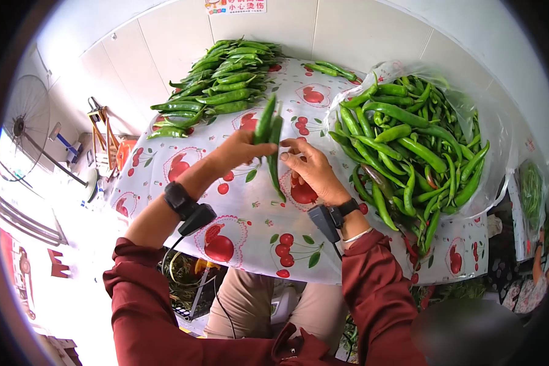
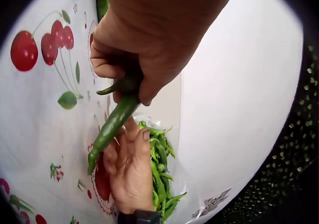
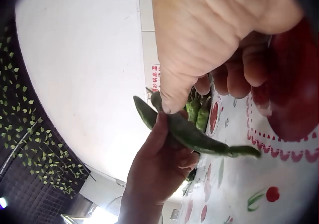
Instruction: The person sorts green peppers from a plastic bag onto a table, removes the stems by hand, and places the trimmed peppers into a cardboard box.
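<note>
Over the middle of the table, the left hand point(image 1: 241, 150) point(image 2: 147, 40) grips two long green peppers point(image 1: 274, 160) point(image 2: 114, 122) point(image 3: 194, 137), its thumb and fingers curled round them. One points up and the other hangs down past the hand. Just right of them, the right hand point(image 1: 316, 174) point(image 2: 132, 170) has its fingers loosely bent and its palm partly showing in the left wrist view. In the right wrist view, the right hand's point(image 3: 209, 40) thumb tip overlaps the peppers beside the left hand point(image 3: 157, 176); whether it presses on them is unclear.
Stacked green peppers point(image 1: 229, 94) lie at the table's back left, a few more peppers point(image 1: 329, 70) at the back. A large clear bag point(image 1: 497, 146) full of loose peppers stands right. The cloth point(image 1: 256, 210) has fruit prints. A fan point(image 1: 21, 125) stands far left.
</note>
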Demonstrator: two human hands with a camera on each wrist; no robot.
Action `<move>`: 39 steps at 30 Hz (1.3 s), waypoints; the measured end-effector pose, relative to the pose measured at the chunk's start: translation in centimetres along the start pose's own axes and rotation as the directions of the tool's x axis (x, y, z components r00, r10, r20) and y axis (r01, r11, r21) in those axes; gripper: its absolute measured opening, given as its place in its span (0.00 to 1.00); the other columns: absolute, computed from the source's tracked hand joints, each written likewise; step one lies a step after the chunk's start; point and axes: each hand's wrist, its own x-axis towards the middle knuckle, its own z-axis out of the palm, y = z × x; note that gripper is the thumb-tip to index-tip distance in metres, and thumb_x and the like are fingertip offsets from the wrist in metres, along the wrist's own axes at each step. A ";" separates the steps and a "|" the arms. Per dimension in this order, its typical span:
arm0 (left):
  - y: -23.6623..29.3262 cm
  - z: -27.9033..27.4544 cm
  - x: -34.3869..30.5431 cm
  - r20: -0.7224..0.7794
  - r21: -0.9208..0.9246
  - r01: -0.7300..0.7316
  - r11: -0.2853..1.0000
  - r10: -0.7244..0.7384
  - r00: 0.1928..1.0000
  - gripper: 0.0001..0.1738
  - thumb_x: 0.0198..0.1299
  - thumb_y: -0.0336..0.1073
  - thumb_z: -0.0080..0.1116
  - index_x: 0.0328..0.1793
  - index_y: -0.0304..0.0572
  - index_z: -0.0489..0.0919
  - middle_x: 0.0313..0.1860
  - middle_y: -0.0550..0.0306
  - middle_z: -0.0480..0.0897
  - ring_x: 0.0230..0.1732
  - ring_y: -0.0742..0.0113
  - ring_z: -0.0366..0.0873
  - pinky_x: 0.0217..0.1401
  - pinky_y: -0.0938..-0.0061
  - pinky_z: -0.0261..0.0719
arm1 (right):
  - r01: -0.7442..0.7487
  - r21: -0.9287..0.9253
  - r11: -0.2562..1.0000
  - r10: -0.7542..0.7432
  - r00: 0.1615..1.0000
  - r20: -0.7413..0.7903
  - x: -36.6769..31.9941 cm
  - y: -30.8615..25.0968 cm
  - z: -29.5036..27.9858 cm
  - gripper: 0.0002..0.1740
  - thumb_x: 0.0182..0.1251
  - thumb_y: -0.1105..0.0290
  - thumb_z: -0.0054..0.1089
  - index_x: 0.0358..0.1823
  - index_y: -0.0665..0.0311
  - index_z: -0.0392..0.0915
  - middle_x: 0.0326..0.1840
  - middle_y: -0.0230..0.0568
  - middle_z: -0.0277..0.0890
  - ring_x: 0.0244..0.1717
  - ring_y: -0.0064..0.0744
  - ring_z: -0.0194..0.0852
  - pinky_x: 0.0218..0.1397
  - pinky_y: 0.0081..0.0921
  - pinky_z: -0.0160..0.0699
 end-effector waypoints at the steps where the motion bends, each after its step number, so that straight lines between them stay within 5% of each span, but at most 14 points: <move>1: 0.3 0.5 0.1 0.030 0.024 -0.026 0.999 0.025 0.999 0.16 0.54 0.46 0.63 0.37 0.39 0.81 0.23 0.67 0.75 0.22 0.79 0.67 0.23 0.82 0.64 | -0.026 0.022 0.999 0.026 1.000 0.012 0.0 -0.2 0.0 0.22 0.60 0.58 0.62 0.48 0.67 0.74 0.31 0.32 0.73 0.21 0.14 0.64 0.20 0.13 0.65; 8: 0.2 2.2 1.0 0.076 -0.025 -0.005 1.000 0.007 0.997 0.17 0.60 0.45 0.58 0.40 0.37 0.78 0.29 0.63 0.76 0.28 0.77 0.72 0.29 0.80 0.73 | -0.121 0.097 0.988 0.115 0.991 0.063 0.0 -0.6 -0.3 0.16 0.56 0.65 0.63 0.42 0.65 0.73 0.25 0.29 0.69 0.19 0.13 0.61 0.19 0.14 0.58; 11: 0.3 2.4 0.8 0.045 -0.269 0.042 0.962 -0.031 0.999 0.17 0.62 0.43 0.55 0.46 0.35 0.77 0.36 0.60 0.77 0.34 0.74 0.74 0.37 0.78 0.78 | -0.125 0.176 0.976 0.135 0.990 -0.047 0.1 -0.7 -0.4 0.13 0.54 0.71 0.61 0.40 0.64 0.69 0.24 0.28 0.67 0.18 0.14 0.60 0.19 0.13 0.58; 13: 0.5 2.2 0.9 -0.065 -0.521 -0.086 0.849 0.061 0.996 0.17 0.63 0.40 0.54 0.52 0.34 0.75 0.42 0.57 0.76 0.41 0.71 0.75 0.49 0.75 0.78 | -0.128 0.198 0.972 0.144 0.987 -0.072 0.1 -0.7 -0.5 0.14 0.54 0.70 0.61 0.41 0.63 0.70 0.23 0.27 0.66 0.17 0.14 0.59 0.18 0.13 0.56; 18: 1.7 2.5 1.2 -0.188 -0.600 -0.269 0.754 0.194 0.963 0.17 0.60 0.34 0.56 0.54 0.35 0.74 0.46 0.56 0.77 0.47 0.67 0.75 0.57 0.72 0.72 | -0.168 0.154 0.974 0.173 0.985 -0.019 0.1 -0.7 -0.4 0.09 0.59 0.63 0.58 0.36 0.60 0.74 0.24 0.26 0.71 0.17 0.13 0.60 0.18 0.11 0.55; 19: 1.7 2.8 1.5 -0.221 -0.351 -0.408 0.843 0.348 0.911 0.17 0.59 0.32 0.57 0.54 0.36 0.75 0.47 0.56 0.77 0.48 0.67 0.74 0.57 0.72 0.71 | -0.168 0.155 0.974 0.173 0.985 -0.018 0.1 -0.8 -0.5 0.09 0.59 0.63 0.58 0.36 0.60 0.74 0.24 0.26 0.71 0.17 0.13 0.60 0.18 0.11 0.55; 21: 2.6 3.5 1.5 -0.158 0.297 -0.537 0.790 0.595 0.788 0.21 0.53 0.28 0.58 0.56 0.39 0.75 0.48 0.55 0.76 0.51 0.64 0.71 0.57 0.73 0.69 | -0.237 0.235 0.943 0.240 0.971 0.014 0.0 -1.1 -0.7 0.10 0.62 0.62 0.56 0.36 0.61 0.76 0.25 0.26 0.71 0.19 0.13 0.62 0.21 0.12 0.60; 28: 3.2 4.1 0.5 0.020 0.233 -0.585 0.777 0.598 0.801 0.28 0.58 0.23 0.46 0.67 0.50 0.67 0.57 0.51 0.69 0.60 0.60 0.67 0.65 0.68 0.65 | -0.224 0.518 0.825 0.173 0.974 0.147 0.2 0.2 -1.6 0.10 0.65 0.65 0.50 0.39 0.63 0.75 0.29 0.31 0.74 0.24 0.18 0.69 0.26 0.17 0.70; 32: 3.1 2.1 0.1 0.244 0.102 -0.506 0.856 0.472 0.847 0.30 0.61 0.25 0.44 0.71 0.49 0.60 0.67 0.52 0.64 0.67 0.59 0.62 0.68 0.68 0.61 | -0.245 0.532 0.810 0.185 0.969 0.165 0.0 -0.1 -1.3 0.10 0.66 0.67 0.47 0.41 0.65 0.74 0.32 0.34 0.74 0.28 0.22 0.73 0.32 0.19 0.75; 34: 3.6 1.5 -0.4 0.279 -0.157 -0.264 0.952 0.299 0.912 0.27 0.62 0.33 0.47 0.69 0.47 0.63 0.64 0.47 0.68 0.64 0.61 0.64 0.67 0.68 0.60 | -0.233 0.524 0.819 0.176 0.972 0.157 -0.1 -1.0 -1.0 0.11 0.66 0.69 0.45 0.42 0.67 0.73 0.35 0.36 0.74 0.34 0.26 0.76 0.39 0.22 0.79; 39: 2.0 3.7 -0.5 0.151 0.170 -0.481 0.860 0.460 0.875 0.39 0.56 0.33 0.55 0.73 0.48 0.53 0.60 0.49 0.71 0.55 0.61 0.73 0.58 0.71 0.69 | -0.221 0.534 0.816 0.148 0.973 0.178 0.4 0.8 -1.3 0.12 0.68 0.70 0.45 0.44 0.71 0.73 0.39 0.41 0.75 0.37 0.30 0.77 0.44 0.25 0.80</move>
